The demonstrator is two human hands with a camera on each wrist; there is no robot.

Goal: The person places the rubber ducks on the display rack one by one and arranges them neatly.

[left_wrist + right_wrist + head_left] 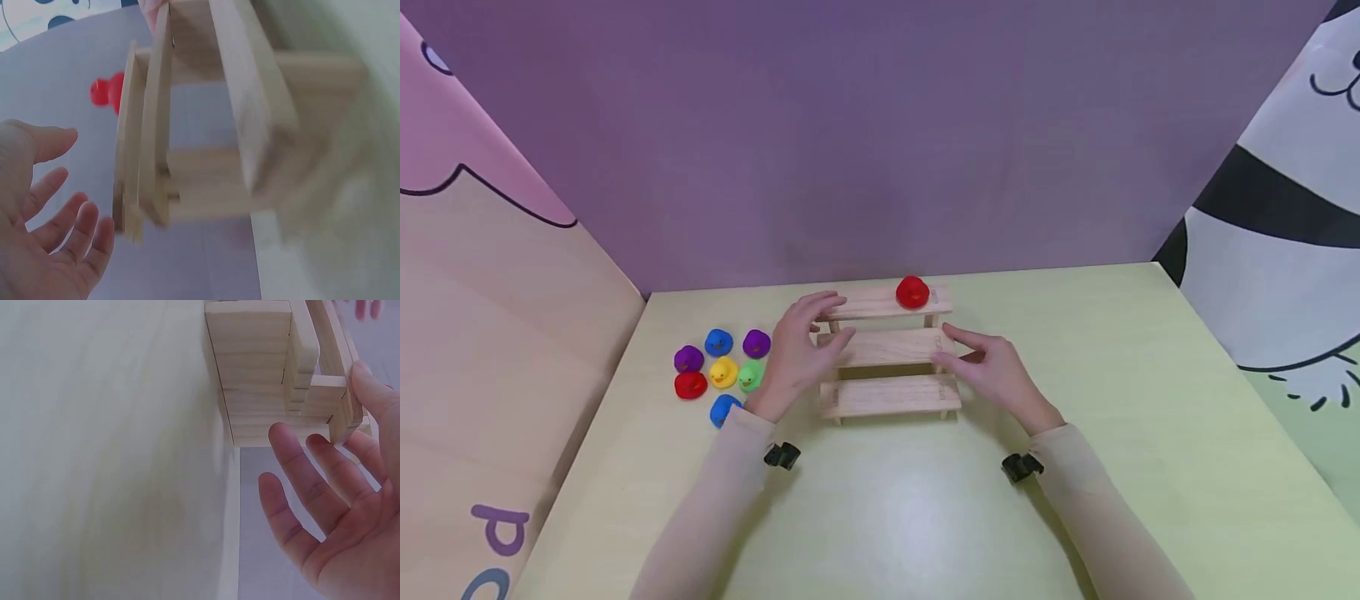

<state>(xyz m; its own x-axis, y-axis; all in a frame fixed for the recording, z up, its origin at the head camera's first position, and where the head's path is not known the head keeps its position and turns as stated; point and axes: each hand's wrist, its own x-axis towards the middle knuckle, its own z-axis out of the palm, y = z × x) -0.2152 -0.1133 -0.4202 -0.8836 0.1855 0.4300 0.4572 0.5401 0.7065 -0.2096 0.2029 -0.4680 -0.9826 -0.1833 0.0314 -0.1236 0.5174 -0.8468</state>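
Three-tier wooden rack [891, 396]: likely light, stiff; grip ends. Right hand [994, 371] pinches middle tier [887, 348]; left hand [793, 354] fingers apart.

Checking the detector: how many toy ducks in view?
8: red duck atop the wooden rack; on the table left of it, another red duck, yellow duck, green duck, two blue ducks, two purple ducks. The left hand may hide more.

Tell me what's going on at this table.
A person's right hand grips the right end of a three-tier wooden stand; the left hand is at its left end. A red rubber duck sits on the top tier. Seven more ducks are on the table to the left.
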